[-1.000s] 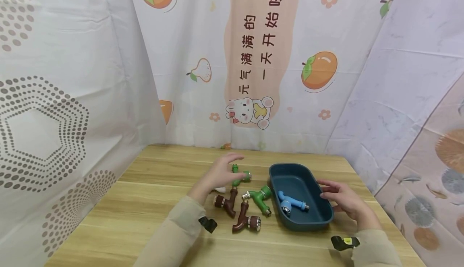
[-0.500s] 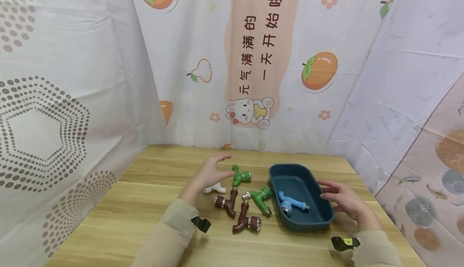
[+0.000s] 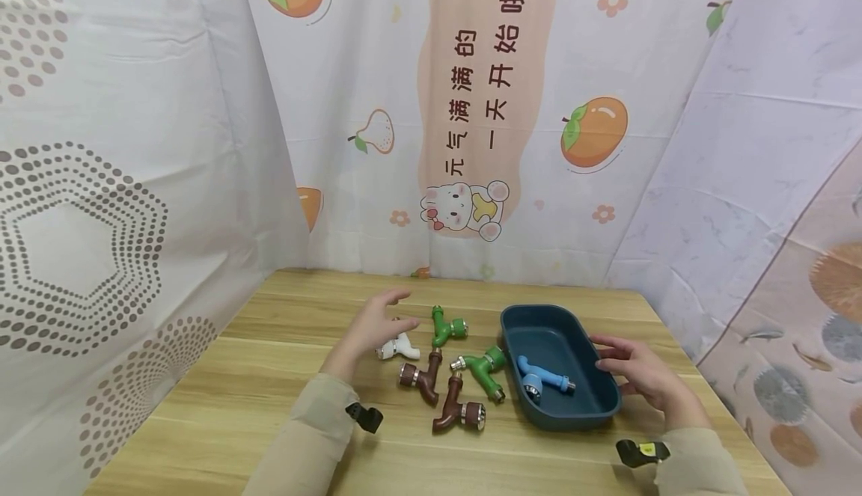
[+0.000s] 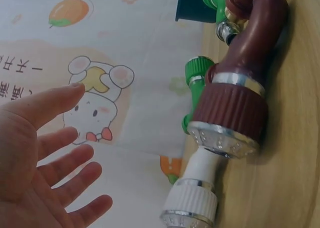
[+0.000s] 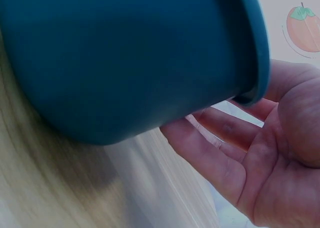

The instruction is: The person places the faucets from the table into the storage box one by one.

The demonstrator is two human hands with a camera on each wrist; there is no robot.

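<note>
Just beside the left hand [image 3: 367, 328], spread and holding nothing, the white tap [image 3: 404, 347] lies on the table [image 3: 289, 331]. It looks light, stiff and slightly slick, probably best pinched around its body; part of it hides behind that hand. The right hand [image 3: 636, 369] rests loosely spread against the blue basin [image 3: 569, 420], some fingertips hidden.

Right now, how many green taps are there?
2: the far green tap, just beyond a brown tap, and the near green tap, beside the dark blue bin. Anything behind the left hand could be hidden.
</note>
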